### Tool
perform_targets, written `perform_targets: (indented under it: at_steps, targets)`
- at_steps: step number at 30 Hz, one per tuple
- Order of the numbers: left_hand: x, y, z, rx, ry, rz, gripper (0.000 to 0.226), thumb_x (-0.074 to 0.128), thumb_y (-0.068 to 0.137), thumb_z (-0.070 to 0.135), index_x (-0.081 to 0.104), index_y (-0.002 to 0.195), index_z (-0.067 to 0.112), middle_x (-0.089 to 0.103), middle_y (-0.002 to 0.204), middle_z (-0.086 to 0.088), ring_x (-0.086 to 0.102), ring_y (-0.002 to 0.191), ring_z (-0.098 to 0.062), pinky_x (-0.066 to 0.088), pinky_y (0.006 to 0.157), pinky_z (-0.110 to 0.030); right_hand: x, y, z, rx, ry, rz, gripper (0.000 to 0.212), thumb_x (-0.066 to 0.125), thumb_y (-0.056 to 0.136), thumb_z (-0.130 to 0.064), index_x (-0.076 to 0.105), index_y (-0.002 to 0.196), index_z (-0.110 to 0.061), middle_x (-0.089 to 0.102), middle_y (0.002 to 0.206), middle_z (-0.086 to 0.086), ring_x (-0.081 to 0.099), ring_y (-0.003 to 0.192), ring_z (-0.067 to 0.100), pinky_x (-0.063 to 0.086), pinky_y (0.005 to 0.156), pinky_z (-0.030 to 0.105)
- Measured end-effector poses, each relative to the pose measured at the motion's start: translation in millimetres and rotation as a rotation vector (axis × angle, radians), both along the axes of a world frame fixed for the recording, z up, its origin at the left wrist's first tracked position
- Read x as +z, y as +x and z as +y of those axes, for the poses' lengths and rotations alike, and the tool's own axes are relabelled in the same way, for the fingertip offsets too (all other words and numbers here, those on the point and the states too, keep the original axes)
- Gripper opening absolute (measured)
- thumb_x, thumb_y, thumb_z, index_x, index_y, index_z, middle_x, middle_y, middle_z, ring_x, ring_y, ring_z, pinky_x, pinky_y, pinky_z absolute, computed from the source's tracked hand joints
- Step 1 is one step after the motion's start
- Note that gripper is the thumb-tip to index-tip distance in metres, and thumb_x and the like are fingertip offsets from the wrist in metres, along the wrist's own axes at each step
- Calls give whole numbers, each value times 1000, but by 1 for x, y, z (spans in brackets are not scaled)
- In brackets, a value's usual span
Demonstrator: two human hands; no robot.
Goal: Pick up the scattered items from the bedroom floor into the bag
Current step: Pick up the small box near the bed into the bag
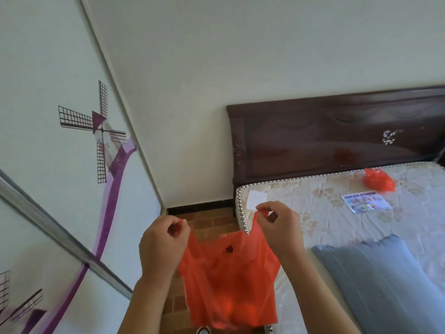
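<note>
An orange-red plastic bag (228, 278) hangs in front of me, held up by its two handles. My left hand (161, 247) pinches the left handle and my right hand (279, 232) pinches the right one, with the bag's mouth stretched between them. The bag hangs over a narrow strip of brown brick-pattern floor (212, 222) between the wardrobe and the bed. Rounded shapes show faintly through its lower part. No scattered items are visible on the floor from here.
A bed with a bare patterned mattress (325, 206) and dark wooden headboard (337, 138) fills the right. On it lie a blue pillow (385, 283), a leaflet (366, 202) and a second crumpled orange bag (378, 179). A sliding wardrobe door with a windmill decal (101, 131) stands at left.
</note>
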State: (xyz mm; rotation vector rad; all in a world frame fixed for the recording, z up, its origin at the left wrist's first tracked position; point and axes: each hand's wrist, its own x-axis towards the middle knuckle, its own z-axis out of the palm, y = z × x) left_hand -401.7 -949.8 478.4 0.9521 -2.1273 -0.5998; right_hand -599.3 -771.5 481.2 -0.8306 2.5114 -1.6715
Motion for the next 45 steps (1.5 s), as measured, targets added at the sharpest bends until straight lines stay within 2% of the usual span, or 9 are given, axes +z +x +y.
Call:
perform_targets:
  at_steps: [6, 10, 13, 18, 22, 24, 33, 42, 45]
  targets:
    - [-13, -56, -92, -35, 72, 2, 10, 74, 93, 26, 71, 84, 25, 65, 75, 14, 64, 68, -5, 59, 63, -29, 6, -52, -79, -29, 62, 17, 22, 72, 85, -1, 78, 88, -22, 70, 77, -14, 63, 67, 5, 44, 59, 10]
    - [-11, -88, -152, -45, 72, 1, 9, 74, 93, 29, 71, 85, 25, 66, 77, 14, 63, 70, -5, 58, 64, -28, 7, -82, -132, -64, 90, 16, 22, 73, 83, -2, 79, 89, -23, 71, 78, -15, 63, 66, 8, 49, 63, 19]
    - [-11, -112, -195, -45, 67, 9, 12, 73, 92, 29, 69, 82, 23, 65, 75, 12, 62, 69, -6, 55, 63, -25, 5, -102, -169, -65, 93, 17, 21, 73, 85, -2, 78, 91, -22, 72, 81, -15, 65, 70, 6, 48, 61, 13]
    - [-22, -138, -239, -57, 88, 25, 11, 73, 94, 29, 72, 86, 21, 68, 78, 8, 64, 71, -8, 58, 65, -26, -4, -122, -212, -45, 98, 15, 23, 73, 86, -1, 77, 91, -23, 72, 85, -14, 66, 75, 7, 50, 64, 13]
    - [-39, -156, -269, -48, 139, 0, 15, 71, 94, 30, 68, 81, 23, 65, 73, 10, 63, 68, -8, 60, 62, -37, -17, -144, -242, -22, 135, 3, 24, 72, 87, -1, 76, 92, -24, 72, 86, -15, 66, 77, 5, 52, 65, 15]
    - [-49, -169, -283, -33, 161, -10, 15, 71, 94, 30, 69, 81, 23, 66, 74, 10, 64, 68, -9, 61, 63, -37, -27, -161, -259, -20, 150, -15, 24, 73, 87, -2, 76, 92, -26, 71, 86, -16, 65, 78, 4, 53, 65, 17]
    - [-93, -240, -358, 68, 253, -145, 8, 76, 91, 29, 71, 84, 29, 67, 75, 18, 64, 70, -2, 59, 63, -28, -93, -262, -352, 64, 226, -189, 21, 76, 87, -10, 77, 96, -29, 73, 89, -18, 67, 81, 1, 60, 69, 27]
    - [-210, -274, -402, 122, 418, -331, 9, 74, 92, 31, 72, 84, 28, 65, 72, 18, 64, 67, -1, 60, 62, -28, -215, -312, -409, 141, 389, -364, 22, 76, 87, -11, 77, 94, -32, 74, 86, -18, 69, 80, 2, 60, 72, 28]
    - [-258, -275, -410, 116, 483, -355, 9, 76, 91, 29, 71, 84, 27, 64, 72, 17, 63, 65, 0, 59, 60, -25, -252, -309, -420, 157, 455, -397, 24, 75, 88, -13, 74, 87, -37, 72, 78, -19, 68, 76, 1, 58, 64, 22]
